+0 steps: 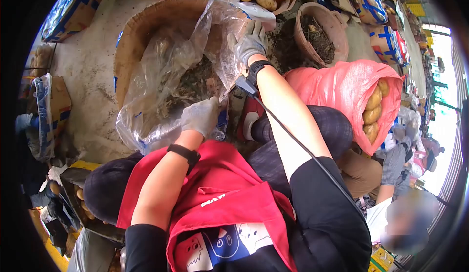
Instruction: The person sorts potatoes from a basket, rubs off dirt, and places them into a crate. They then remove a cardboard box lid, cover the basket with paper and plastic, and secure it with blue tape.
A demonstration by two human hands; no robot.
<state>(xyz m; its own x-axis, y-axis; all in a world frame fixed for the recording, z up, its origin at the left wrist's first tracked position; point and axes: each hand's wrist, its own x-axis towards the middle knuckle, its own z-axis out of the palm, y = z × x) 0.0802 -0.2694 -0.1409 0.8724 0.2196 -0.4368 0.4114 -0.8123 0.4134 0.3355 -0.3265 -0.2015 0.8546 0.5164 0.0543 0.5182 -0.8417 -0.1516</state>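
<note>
In front of me stands a wide cardboard box (128, 52) lined with a clear plastic bag (151, 84). Dirt and dark debris (195, 84) show inside it. My left hand (200, 117), in a grey glove, is closed at the near edge, pinching the plastic bag. Also gloved, my right hand (248, 44) lies with its fingers spread against the plastic at the right side of the box. The plastic hangs loosely between the two hands and folds over the box rim.
A pink sack (332, 84) of potatoes (373, 108) lies to the right. Beyond it stands a pink bucket (337, 35) with dry plant debris. A basin of potatoes (266, 0) is at the top. Taped cardboard boxes (73, 10) and other people (391, 174) surround me.
</note>
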